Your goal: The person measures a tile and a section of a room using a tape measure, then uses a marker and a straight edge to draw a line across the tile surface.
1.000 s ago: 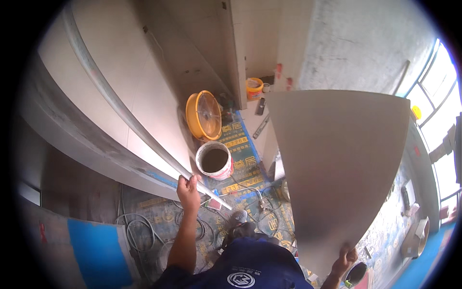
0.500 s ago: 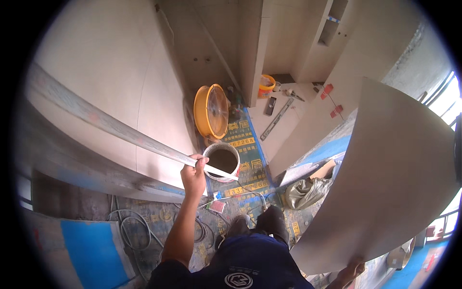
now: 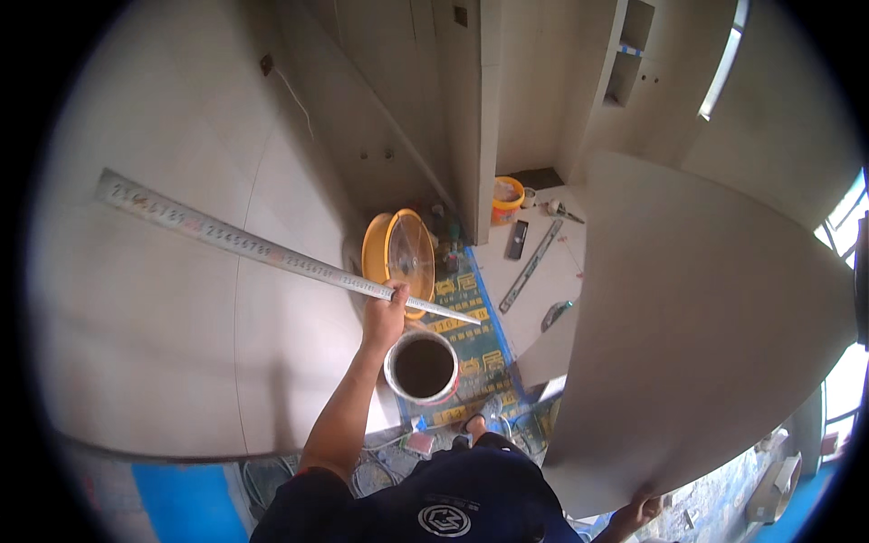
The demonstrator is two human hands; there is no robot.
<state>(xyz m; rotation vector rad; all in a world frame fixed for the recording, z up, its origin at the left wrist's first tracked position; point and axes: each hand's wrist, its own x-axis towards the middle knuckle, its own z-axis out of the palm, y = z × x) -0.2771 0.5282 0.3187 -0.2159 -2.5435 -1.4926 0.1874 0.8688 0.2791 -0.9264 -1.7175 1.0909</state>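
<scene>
My left hand is closed around a long silver straight ruler with scale marks along it. The ruler slants from the pale tiled surface on the left to past the bucket. My right hand grips the lower edge of a large thin pale panel, which stands tilted and slightly bowed on my right; some of its fingers are hidden behind it. Below the left hand stands a round white bucket holding a dark grey mix.
A yellow round fan stands against the wall behind the bucket. Farther back are an orange bucket, a spirit level, a black float and a trowel. Green printed floor covering and loose hoses lie by my feet.
My left hand has swung the ruler up and away from me, now beyond the bucket, its marked face showing. The panel leans further left across the view, still in my right hand. I have stepped forward.
</scene>
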